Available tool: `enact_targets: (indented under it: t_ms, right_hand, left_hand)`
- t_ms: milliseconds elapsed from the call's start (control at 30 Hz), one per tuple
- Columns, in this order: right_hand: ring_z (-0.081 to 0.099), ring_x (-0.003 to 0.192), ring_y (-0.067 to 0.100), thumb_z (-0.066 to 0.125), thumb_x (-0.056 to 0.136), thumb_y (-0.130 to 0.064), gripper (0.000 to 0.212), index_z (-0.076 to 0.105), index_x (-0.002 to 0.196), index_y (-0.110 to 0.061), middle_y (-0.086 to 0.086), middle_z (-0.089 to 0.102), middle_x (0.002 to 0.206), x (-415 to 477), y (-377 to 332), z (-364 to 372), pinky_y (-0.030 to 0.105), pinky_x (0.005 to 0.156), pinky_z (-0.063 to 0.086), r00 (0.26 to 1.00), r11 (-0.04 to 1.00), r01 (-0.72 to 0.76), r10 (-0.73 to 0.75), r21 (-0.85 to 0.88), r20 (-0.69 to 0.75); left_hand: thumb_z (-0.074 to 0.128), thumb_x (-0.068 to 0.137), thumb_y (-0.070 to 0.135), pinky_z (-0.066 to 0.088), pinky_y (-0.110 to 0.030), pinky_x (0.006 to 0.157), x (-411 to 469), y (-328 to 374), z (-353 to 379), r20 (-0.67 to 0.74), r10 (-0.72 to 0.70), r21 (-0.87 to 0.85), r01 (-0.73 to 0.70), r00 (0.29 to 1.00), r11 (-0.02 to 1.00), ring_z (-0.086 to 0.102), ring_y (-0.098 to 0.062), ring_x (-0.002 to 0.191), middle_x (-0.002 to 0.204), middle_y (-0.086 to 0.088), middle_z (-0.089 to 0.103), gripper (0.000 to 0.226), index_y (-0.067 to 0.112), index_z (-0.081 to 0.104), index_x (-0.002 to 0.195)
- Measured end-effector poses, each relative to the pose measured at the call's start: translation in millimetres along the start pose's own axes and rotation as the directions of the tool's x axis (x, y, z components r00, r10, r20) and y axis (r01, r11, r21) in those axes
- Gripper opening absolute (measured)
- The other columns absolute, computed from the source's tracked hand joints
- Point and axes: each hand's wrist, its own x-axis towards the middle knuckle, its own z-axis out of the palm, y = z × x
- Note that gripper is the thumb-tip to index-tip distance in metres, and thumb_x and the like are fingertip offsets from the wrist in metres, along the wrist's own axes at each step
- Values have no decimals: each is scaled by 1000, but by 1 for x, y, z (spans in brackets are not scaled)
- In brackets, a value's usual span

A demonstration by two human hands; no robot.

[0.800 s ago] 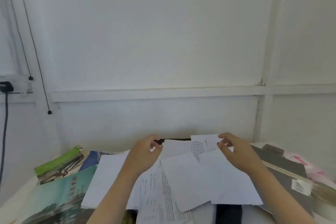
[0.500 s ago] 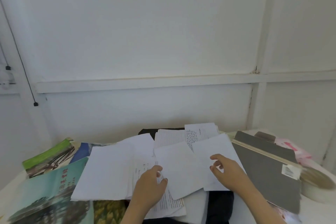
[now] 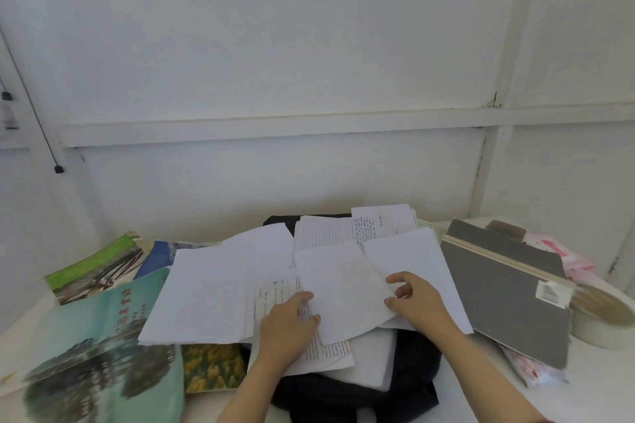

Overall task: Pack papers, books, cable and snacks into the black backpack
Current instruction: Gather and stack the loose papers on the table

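**Loose papers [image 3: 206,288] cover black backpack [image 3: 417,359]**

Ur left hand [image 3: 288,330] lies flat, fingers relaxed, on a printed sheet [image 3: 271,299]. Right hand [image 3: 417,300]: bent fingers touch a smooth blank sheet [image 3: 340,288]; gripping or not, can't tell. Backpack's soft fabric shows below the flat sheets.

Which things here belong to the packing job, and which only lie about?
For the job: loose papers, black backpack under them, teal book, grey book, pink packets, likely snacks.
Lying about: tape roll; probably the wall cord.
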Motion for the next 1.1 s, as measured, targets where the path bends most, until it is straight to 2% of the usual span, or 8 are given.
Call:
enact_targets:
  t_ms: [133, 233, 367, 600, 733, 900, 1000, 1100]
  right_hand:
    - [57, 76, 18, 55, 82, 8, 27, 62, 99, -12, 12, 55, 101, -2, -9, -1, 26, 59, 54, 987, 940, -146, 119, 309, 104]
    - [56, 89, 22, 47, 83, 14, 33, 65, 99, -8, 12, 52, 117, -7, -12, -1, 21, 52, 52, 979, 904, -181, 128, 387, 159]
    - [51, 110, 28, 45, 84, 15, 37, 66, 98, -13, 9, 50, 124, -18, -15, -9, 23, 59, 56, 979, 855, -186, 117, 484, 169]
    - [50, 114, 28, 47, 85, 11, 39, 67, 105, -18, 1, 46, 125, -36, -5, -33, 29, 69, 59, 995, 839, -100, 83, 534, 57]
    - [53, 99, 17, 49, 86, 6, 36, 64, 108, -18, -1, 49, 120, -41, 8, -43, 23, 68, 52, 995, 943, -56, 80, 328, -59]
    - [49, 97, 9, 53, 90, -9, 33, 57, 120, -22, -8, 52, 113, -42, 30, -41, 21, 87, 41, 989, 995, -34, 20, -92, -146]
    - [44, 99, 6, 54, 90, -12, 33, 55, 122, -20, -9, 49, 113, -40, 36, -38, 19, 92, 38, 991, 985, -36, 14, -167, -133]
    - [46, 99, 9, 56, 89, -11, 32, 57, 120, -17, 0, 51, 119, -35, 38, -37, 23, 92, 40, 985, 991, -88, 71, -102, -159]
  left_hand:
    - [47, 93, 22, 32, -27, 102, -4, -1, 1, -25, -10, -67, 9, 1000, 998, 44, -13, 121, 131, 8, 49, 34, 30, 48, 126]
    - [48, 93, 23, 33, -27, 99, -4, 1, 2, -23, -8, -110, 5, 1000, 994, 47, -11, 115, 128, 8, 52, 31, 31, 50, 122]
    - [49, 94, 27, 34, -24, 91, -5, 13, 4, -66, 5, -279, -23, 998, 960, 44, -7, 106, 121, 8, 53, 19, 32, 51, 112]
    - [61, 86, 18, 35, -18, 80, 6, 46, 7, 46, -16, -363, 31, 999, 931, 48, -5, 98, 112, 10, 50, 27, 27, 54, 111]
    - [62, 84, 10, 31, -8, 61, 11, 58, 19, 63, 5, -350, 18, 998, 937, 51, 3, 84, 99, 11, 60, 27, 26, 59, 106]
    - [63, 85, 15, 32, -16, 80, 15, 60, 39, 75, 74, -158, -62, 994, 985, 49, -3, 91, 106, 12, 53, 30, 25, 59, 113]
    - [63, 85, 17, 33, -13, 74, 18, 58, 44, 77, 100, -110, -92, 992, 990, 49, -1, 87, 102, 13, 52, 29, 27, 58, 113]
    - [63, 85, 17, 34, -11, 70, 22, 56, 47, 69, 101, -107, -94, 992, 990, 51, -2, 89, 99, 14, 52, 28, 28, 57, 110]
